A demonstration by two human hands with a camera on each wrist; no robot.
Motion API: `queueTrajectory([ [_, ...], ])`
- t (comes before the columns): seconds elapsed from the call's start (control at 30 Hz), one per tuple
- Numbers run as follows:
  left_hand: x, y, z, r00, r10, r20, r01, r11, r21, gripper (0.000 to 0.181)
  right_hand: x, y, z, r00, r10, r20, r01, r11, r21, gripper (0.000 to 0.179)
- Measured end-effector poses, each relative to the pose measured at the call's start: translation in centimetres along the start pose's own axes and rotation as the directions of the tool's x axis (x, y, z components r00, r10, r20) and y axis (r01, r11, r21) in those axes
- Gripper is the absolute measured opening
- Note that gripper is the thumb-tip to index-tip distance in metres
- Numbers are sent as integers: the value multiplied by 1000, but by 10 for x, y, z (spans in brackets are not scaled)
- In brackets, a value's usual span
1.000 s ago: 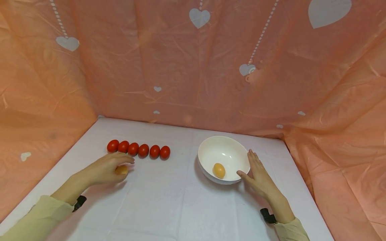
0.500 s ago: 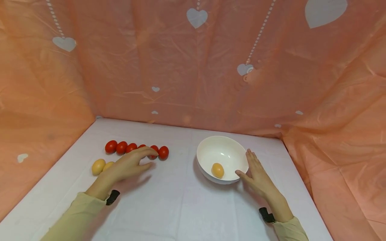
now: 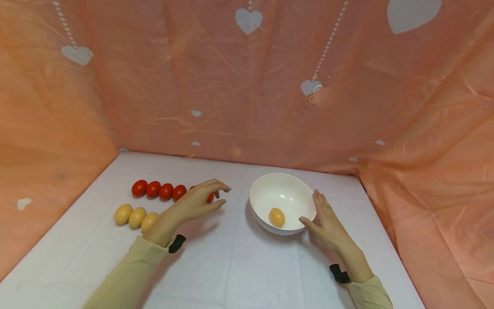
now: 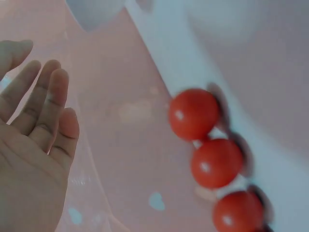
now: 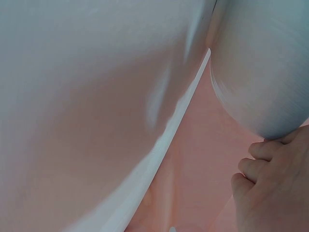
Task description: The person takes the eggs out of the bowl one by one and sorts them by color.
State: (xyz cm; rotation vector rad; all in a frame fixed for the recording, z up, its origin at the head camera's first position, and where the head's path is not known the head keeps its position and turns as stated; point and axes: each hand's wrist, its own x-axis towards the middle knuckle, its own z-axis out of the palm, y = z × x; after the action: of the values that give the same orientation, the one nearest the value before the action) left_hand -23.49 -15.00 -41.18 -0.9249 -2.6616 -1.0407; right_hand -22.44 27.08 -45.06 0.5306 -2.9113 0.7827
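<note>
My left hand (image 3: 197, 201) hovers over the right end of a row of glossy red egg-shaped pieces (image 3: 166, 192). In the left wrist view its palm shows bare, fingers loosely extended, with several red pieces (image 4: 194, 115) beside it. Behind its wrist lie three yellow egg-shaped pieces (image 3: 123, 214), the last partly covered by the arm. On the right, my right hand (image 3: 328, 225) rests against a white bowl (image 3: 295, 206), fingers straight along its outer side and thumb at the rim. One yellow egg-shaped piece (image 3: 276, 217) sits inside the bowl.
A white cloth (image 3: 239, 266) covers the table. Orange-pink sheeting (image 3: 216, 77) with pale hearts walls off the back and both sides. Each wrist wears a black strap mount (image 3: 339, 274).
My left hand has moved right, away from the yellow piece it was at, uncovering the yellow row and passing over the red row. The right hand keeps its place at the bowl.
</note>
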Motion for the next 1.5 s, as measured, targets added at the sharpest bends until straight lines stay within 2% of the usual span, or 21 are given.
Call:
queueTrajectory([
  [0.17, 21, 11, 13, 998, 59, 15, -58, 998, -16, 34, 0, 1, 1, 1000, 4, -1, -4, 1000, -1, 98],
  [0.47, 54, 31, 43, 991, 99, 88, -95, 995, -41, 35, 1, 0, 2, 1000, 9, 4, -9, 1000, -1, 98],
  [0.63, 72, 40, 56, 983, 99, 154, -97, 995, -17, 34, 2, -1, 2, 1000, 4, 10, -4, 1000, 0, 98],
  [0.83, 93, 48, 70, 959, 115, 260, -125, 992, 21, 34, 3, -1, 2, 1000, 10, 14, -10, 1000, 0, 98],
  [1.1, 111, 56, 86, 910, 74, 408, -122, 988, 94, 29, 3, -2, 0, 1000, -2, 12, 2, 1000, 7, 97],
  [1.27, 119, 59, 94, 891, 39, 453, -118, 982, 148, 28, 4, -2, -1, 1000, -3, 3, 3, 1000, 8, 97],
  [1.5, 125, 61, 108, 874, 21, 485, -125, 975, 183, 24, 2, 1, -1, 1000, 3, 9, -3, 1000, 18, 97],
])
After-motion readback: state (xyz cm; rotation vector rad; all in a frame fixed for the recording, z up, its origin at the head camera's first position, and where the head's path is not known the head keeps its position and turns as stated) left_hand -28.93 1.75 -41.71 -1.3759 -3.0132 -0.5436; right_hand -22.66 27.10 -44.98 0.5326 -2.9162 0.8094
